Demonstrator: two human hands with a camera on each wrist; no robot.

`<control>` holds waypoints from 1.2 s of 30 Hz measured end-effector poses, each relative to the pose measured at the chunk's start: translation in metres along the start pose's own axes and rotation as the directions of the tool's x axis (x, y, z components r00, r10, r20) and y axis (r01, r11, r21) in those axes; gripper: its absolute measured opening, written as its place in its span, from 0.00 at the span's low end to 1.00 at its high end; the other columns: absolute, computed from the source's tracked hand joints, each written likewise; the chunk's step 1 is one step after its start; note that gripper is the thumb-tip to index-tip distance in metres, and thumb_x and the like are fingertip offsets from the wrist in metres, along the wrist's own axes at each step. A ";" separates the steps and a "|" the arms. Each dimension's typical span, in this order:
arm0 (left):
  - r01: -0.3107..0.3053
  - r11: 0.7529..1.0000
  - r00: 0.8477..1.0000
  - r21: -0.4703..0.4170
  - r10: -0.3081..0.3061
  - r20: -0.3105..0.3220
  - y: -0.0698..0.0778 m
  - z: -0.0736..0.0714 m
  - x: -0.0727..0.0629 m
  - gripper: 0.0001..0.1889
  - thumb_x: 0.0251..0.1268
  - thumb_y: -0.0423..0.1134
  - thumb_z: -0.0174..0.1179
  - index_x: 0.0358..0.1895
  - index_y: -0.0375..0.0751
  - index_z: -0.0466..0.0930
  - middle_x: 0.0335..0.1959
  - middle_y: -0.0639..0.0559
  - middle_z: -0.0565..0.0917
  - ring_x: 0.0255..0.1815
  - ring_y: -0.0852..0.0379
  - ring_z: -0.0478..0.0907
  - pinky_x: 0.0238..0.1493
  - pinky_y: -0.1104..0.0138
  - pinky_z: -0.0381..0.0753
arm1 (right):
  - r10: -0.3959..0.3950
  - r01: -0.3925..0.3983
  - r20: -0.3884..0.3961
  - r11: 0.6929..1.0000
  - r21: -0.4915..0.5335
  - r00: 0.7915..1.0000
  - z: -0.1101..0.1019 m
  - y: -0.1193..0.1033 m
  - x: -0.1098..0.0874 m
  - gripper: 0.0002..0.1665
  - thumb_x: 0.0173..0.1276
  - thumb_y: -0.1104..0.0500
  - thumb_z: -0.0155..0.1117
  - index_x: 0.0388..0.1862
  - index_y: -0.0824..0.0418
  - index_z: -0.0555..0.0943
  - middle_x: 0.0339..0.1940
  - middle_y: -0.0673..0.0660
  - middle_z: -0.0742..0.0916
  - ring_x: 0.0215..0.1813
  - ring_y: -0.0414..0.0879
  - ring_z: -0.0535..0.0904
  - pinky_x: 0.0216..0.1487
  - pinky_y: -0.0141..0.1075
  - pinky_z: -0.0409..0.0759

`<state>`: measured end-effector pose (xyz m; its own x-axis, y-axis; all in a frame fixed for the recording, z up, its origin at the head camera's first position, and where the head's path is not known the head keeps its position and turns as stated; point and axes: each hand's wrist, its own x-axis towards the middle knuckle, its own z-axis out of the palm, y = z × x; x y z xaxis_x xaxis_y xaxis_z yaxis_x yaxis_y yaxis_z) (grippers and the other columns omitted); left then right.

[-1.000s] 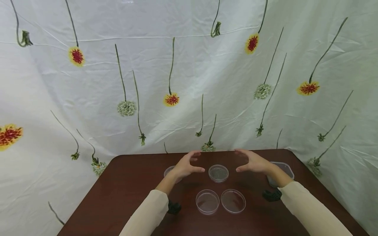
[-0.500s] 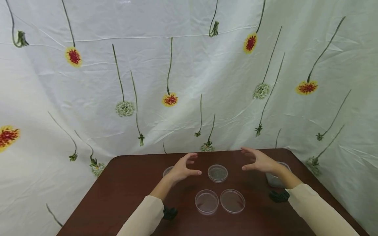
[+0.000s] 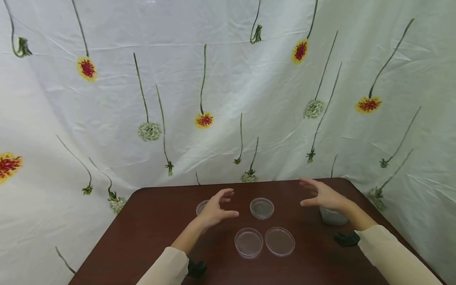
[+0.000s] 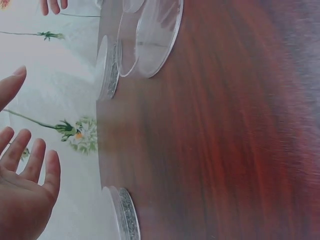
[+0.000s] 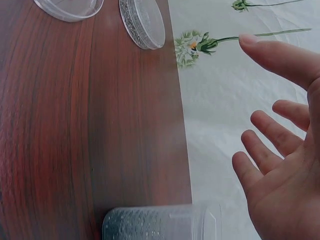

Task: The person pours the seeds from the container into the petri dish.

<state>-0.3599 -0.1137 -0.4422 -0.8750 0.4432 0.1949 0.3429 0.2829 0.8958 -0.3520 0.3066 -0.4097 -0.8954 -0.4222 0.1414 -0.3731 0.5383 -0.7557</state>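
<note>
My left hand [image 3: 215, 211] hovers over the table's left half, fingers parted and slightly bent, holding nothing. Over the right half, my right hand [image 3: 322, 194] is likewise raised with thumb and fingers spread, holding nothing. Between them a round petri dish [image 3: 261, 208] with fine grey material stands towards the back. A second such dish [image 4: 125, 215] is partly hidden behind my left hand in the head view. Nearer the front, two clear round dishes, a left one [image 3: 249, 243] and a right one [image 3: 280, 242], lie side by side.
A clear plastic box [image 5: 155, 222] with dark, speckled contents stands at the right, partly behind my right hand in the head view. The dark red-brown table [image 3: 149, 225] ends at a white flowered curtain [image 3: 228, 87]. Dark straps [image 3: 347, 239] show at both wrists.
My hands have moved apart, the left one leftward and slightly down, the right one rightward. The dishes and the box stay where they were; the head view shifts slightly.
</note>
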 end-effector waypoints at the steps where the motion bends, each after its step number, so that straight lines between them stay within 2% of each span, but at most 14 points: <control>1: -0.001 1.000 1.000 0.003 0.001 -0.006 -0.001 0.000 -0.002 0.40 0.61 0.36 0.76 0.76 0.41 0.67 0.73 0.39 0.70 0.73 0.36 0.66 0.67 0.37 0.67 | 0.002 -0.002 0.001 1.000 -0.007 1.000 -0.001 0.000 -0.001 0.56 0.68 0.53 0.76 0.82 0.73 0.54 0.76 0.76 0.66 0.76 0.74 0.59 0.70 0.68 0.61; 9: 0.000 0.999 1.000 0.042 0.000 0.000 -0.005 -0.001 -0.025 0.39 0.60 0.37 0.77 0.74 0.42 0.69 0.72 0.43 0.72 0.72 0.40 0.68 0.66 0.39 0.69 | -0.002 0.001 -0.015 0.999 -0.048 1.000 -0.009 0.005 -0.013 0.54 0.68 0.53 0.76 0.81 0.71 0.56 0.74 0.76 0.70 0.75 0.74 0.62 0.69 0.67 0.64; 15: 0.008 1.000 1.000 0.011 -0.008 0.003 -0.010 0.002 -0.039 0.39 0.59 0.37 0.78 0.73 0.42 0.70 0.72 0.40 0.71 0.71 0.37 0.68 0.65 0.39 0.70 | -0.001 -0.001 -0.034 0.998 -0.062 0.999 -0.015 0.009 -0.022 0.53 0.68 0.54 0.76 0.81 0.71 0.57 0.74 0.76 0.70 0.74 0.74 0.63 0.67 0.65 0.68; 21: 0.028 1.000 0.998 -0.006 -0.028 0.052 -0.014 0.007 -0.050 0.40 0.58 0.34 0.78 0.73 0.40 0.69 0.73 0.37 0.69 0.71 0.36 0.67 0.63 0.41 0.72 | 0.023 -0.026 -0.070 0.998 -0.051 0.997 -0.021 0.014 -0.033 0.52 0.69 0.54 0.75 0.81 0.70 0.57 0.74 0.76 0.69 0.74 0.74 0.63 0.66 0.65 0.70; 24: 0.041 0.999 0.995 0.004 -0.041 0.090 -0.015 0.012 -0.056 0.42 0.57 0.35 0.78 0.74 0.38 0.68 0.74 0.38 0.69 0.71 0.37 0.66 0.63 0.42 0.73 | 0.038 -0.042 -0.103 0.999 -0.032 0.994 -0.024 0.017 -0.038 0.51 0.70 0.54 0.74 0.81 0.70 0.57 0.74 0.76 0.69 0.73 0.75 0.63 0.60 0.61 0.77; 28: 0.054 0.998 0.990 0.014 -0.055 0.131 -0.017 0.021 -0.061 0.44 0.56 0.36 0.79 0.75 0.36 0.65 0.74 0.38 0.68 0.72 0.36 0.65 0.65 0.42 0.71 | 0.070 -0.074 -0.157 0.997 -0.017 0.985 -0.028 0.023 -0.043 0.50 0.72 0.54 0.73 0.82 0.70 0.56 0.74 0.76 0.69 0.73 0.75 0.64 0.55 0.57 0.80; 33: 0.093 0.996 0.985 -0.001 -0.091 0.145 -0.020 0.030 -0.063 0.45 0.56 0.36 0.80 0.76 0.36 0.64 0.74 0.39 0.68 0.74 0.35 0.63 0.67 0.40 0.69 | 0.133 -0.135 -0.233 0.991 0.004 0.963 -0.031 0.030 -0.049 0.51 0.72 0.54 0.73 0.81 0.71 0.56 0.74 0.76 0.68 0.74 0.76 0.61 0.62 0.66 0.72; 36: 0.109 0.994 0.985 -0.012 -0.107 0.138 -0.022 0.034 -0.063 0.46 0.54 0.35 0.80 0.76 0.36 0.65 0.74 0.39 0.69 0.74 0.35 0.63 0.67 0.41 0.68 | 0.165 -0.168 -0.266 0.986 0.012 0.950 -0.032 0.035 -0.052 0.52 0.72 0.53 0.73 0.81 0.72 0.55 0.74 0.77 0.67 0.74 0.77 0.60 0.62 0.67 0.71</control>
<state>-0.3005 -0.1190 -0.4873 -0.8512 0.5233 0.0414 0.2408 0.3192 0.9166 -0.3258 0.3710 -0.4226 -0.9766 -0.1180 0.1799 -0.2146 0.5929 -0.7761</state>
